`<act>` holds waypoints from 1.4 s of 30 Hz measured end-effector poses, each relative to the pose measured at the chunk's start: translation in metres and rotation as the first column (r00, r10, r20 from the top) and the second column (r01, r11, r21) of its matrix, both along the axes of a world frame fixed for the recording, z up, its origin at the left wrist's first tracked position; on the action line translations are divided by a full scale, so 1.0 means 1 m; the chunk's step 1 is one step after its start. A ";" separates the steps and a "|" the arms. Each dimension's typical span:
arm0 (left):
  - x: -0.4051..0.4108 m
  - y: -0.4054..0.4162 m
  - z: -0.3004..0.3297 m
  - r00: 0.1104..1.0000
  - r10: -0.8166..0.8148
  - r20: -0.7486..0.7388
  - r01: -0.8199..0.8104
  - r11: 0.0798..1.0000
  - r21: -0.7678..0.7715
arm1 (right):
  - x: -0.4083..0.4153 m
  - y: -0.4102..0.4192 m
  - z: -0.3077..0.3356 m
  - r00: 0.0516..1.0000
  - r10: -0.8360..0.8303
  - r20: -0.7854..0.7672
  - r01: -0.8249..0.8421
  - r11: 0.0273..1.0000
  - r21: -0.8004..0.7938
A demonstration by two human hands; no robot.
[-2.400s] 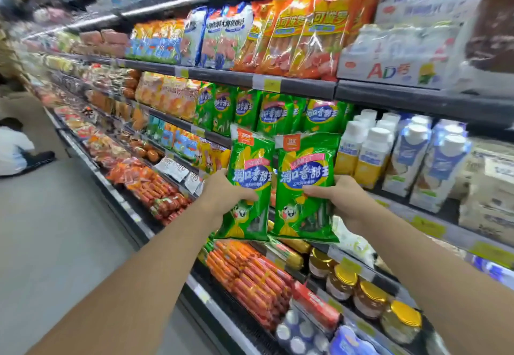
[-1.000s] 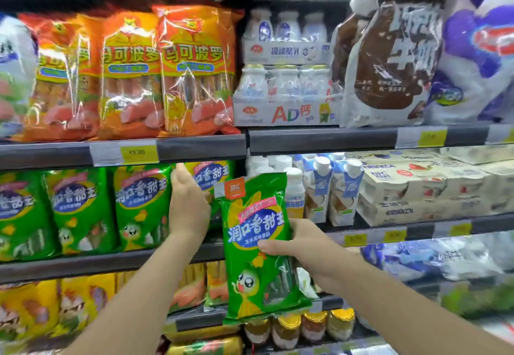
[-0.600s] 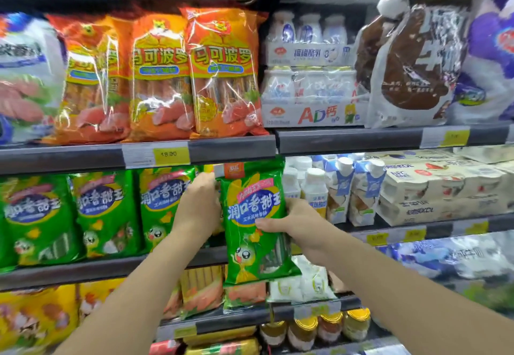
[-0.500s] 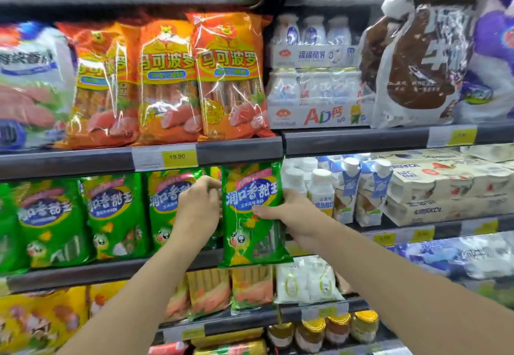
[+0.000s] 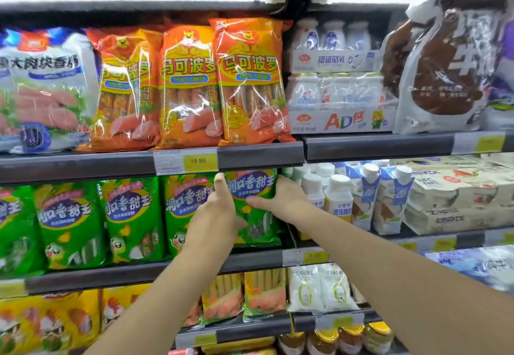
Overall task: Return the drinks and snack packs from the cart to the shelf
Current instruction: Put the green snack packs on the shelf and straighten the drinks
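Your left hand (image 5: 215, 215) and right hand (image 5: 281, 200) pinch the green snack pack (image 5: 254, 207) sides; soft, crinkly film—support its edges.

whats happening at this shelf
A person is putting a green sausage pack back on the shelf. Both hands are on it: the left hand at its left edge, the right hand at its right. The pack stands upright at the right end of a row of matching green packs, beside white bottles.
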State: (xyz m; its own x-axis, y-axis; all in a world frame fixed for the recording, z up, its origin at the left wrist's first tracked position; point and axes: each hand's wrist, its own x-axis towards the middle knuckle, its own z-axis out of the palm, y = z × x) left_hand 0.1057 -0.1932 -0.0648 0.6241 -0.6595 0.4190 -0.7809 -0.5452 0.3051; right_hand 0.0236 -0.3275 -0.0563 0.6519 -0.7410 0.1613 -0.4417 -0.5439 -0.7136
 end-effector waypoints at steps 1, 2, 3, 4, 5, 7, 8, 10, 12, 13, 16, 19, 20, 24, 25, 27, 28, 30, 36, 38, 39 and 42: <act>0.000 0.000 -0.001 1.000 0.012 0.024 -0.013 1.000 0.027 | -0.003 0.003 0.006 0.991 -0.036 -0.127 0.019 0.991 -0.133; -0.001 0.000 -0.003 0.999 0.021 0.048 -0.023 0.998 0.058 | -0.004 0.007 0.011 0.970 -0.064 -0.233 0.014 0.978 -0.210; -0.003 0.002 -0.005 0.997 0.025 0.074 -0.031 0.996 0.085 | -0.004 0.010 0.014 0.950 -0.085 -0.301 0.005 0.966 -0.257; -0.004 0.003 -0.009 0.994 0.030 0.101 -0.040 0.994 0.105 | -0.002 0.013 0.015 0.937 -0.091 -0.337 0.001 0.966 -0.260; -0.005 0.004 -0.013 0.991 0.031 0.130 -0.046 0.993 0.108 | 0.000 0.017 0.015 0.934 -0.090 -0.345 0.004 0.970 -0.241; -0.005 0.008 -0.017 0.981 0.034 0.189 -0.054 0.993 0.101 | 0.001 0.023 0.012 0.945 -0.092 -0.314 0.030 0.980 -0.197; -0.006 0.010 -0.018 0.978 0.036 0.203 -0.056 0.994 0.097 | -0.003 0.026 0.010 0.953 -0.093 -0.288 0.042 0.983 -0.179; -0.007 0.015 -0.022 0.970 0.014 0.242 -0.026 0.999 0.047 | -0.023 0.031 0.001 0.981 -0.058 -0.185 0.030 0.988 -0.152; -0.011 0.018 -0.028 0.943 -0.111 0.313 0.118 0.993 -0.002 | -0.057 0.031 -0.013 0.998 -0.020 -0.059 0.011 0.990 -0.142; -0.015 0.018 -0.031 0.925 -0.190 0.330 0.211 0.977 -0.029 | -0.077 0.030 -0.020 0.999 -0.028 -0.026 0.024 0.988 -0.150; -0.041 -0.002 -0.035 0.901 -0.395 0.181 0.420 0.899 -0.126 | -0.135 0.012 -0.045 0.977 -0.183 0.106 0.191 0.978 -0.078; -0.066 -0.042 -0.038 0.910 -0.396 -0.123 0.375 0.913 -0.162 | -0.162 -0.022 -0.061 0.900 -0.381 0.212 0.393 0.919 -0.017; -0.071 -0.056 -0.040 0.907 -0.365 -0.211 0.338 0.929 -0.152 | -0.164 -0.031 -0.065 0.891 -0.410 0.195 0.417 0.909 0.005; -0.077 -0.090 -0.044 0.907 -0.214 -0.362 0.189 0.976 -0.105 | -0.159 -0.050 -0.076 0.911 -0.409 0.043 0.410 0.912 -0.003; -0.078 -0.092 -0.044 0.915 -0.189 -0.356 0.168 0.982 -0.088 | -0.157 -0.052 -0.078 0.913 -0.407 0.004 0.407 0.913 -0.026; -0.079 -0.096 -0.042 0.925 -0.163 -0.344 0.143 0.986 -0.081 | -0.153 -0.057 -0.079 0.914 -0.402 -0.060 0.398 0.915 -0.064; -0.079 -0.098 -0.042 0.925 -0.159 -0.344 0.139 0.987 -0.085 | -0.151 -0.059 -0.079 0.915 -0.397 -0.075 0.391 0.917 -0.084; -0.080 -0.099 -0.042 0.924 -0.158 -0.348 0.136 0.987 -0.086 | -0.149 -0.061 -0.080 0.916 -0.389 -0.094 0.375 0.917 -0.138; -0.079 -0.098 -0.039 0.910 -0.181 -0.374 0.157 0.983 -0.093 | -0.144 -0.063 -0.083 0.914 -0.391 -0.111 0.370 0.913 -0.171; -0.079 -0.096 -0.037 0.901 -0.193 -0.388 0.168 0.981 -0.095 | -0.143 -0.063 -0.083 0.913 -0.393 -0.109 0.372 0.912 -0.171; -0.079 -0.095 -0.037 0.898 -0.197 -0.394 0.173 0.980 -0.095 | -0.143 -0.063 -0.082 0.913 -0.392 -0.110 0.371 0.912 -0.173; -0.080 -0.093 -0.037 0.886 -0.203 -0.416 0.177 0.979 -0.101 | -0.143 -0.064 -0.081 0.914 -0.391 -0.108 0.371 0.913 -0.172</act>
